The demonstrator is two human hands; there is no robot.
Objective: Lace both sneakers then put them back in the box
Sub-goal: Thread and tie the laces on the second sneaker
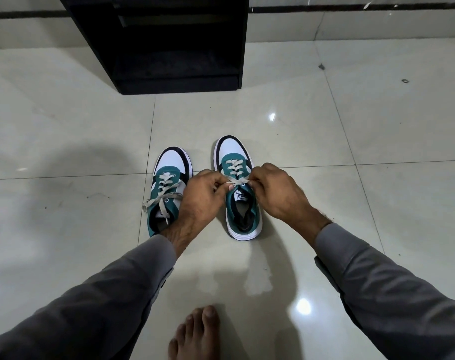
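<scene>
Glossy pale floor tiles (351,126) lie under me, a black cabinet (169,48) standing ahead. My left hand (203,196) and right hand (275,190) each pinch an end of the flat beige lace (234,181), my grip narrow on it, right over the tongue of the right sneaker (240,188). It is teal, white and black with a thick white sole. The left sneaker (166,188) sits just beside it, its lace ends lying loose.

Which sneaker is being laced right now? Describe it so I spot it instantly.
Start at the black cabinet on the pale tiled floor. Two teal-and-white sneakers sit before it; pick the right-hand sneaker, set farther forward, with both hands pinching its beige lace.
</scene>
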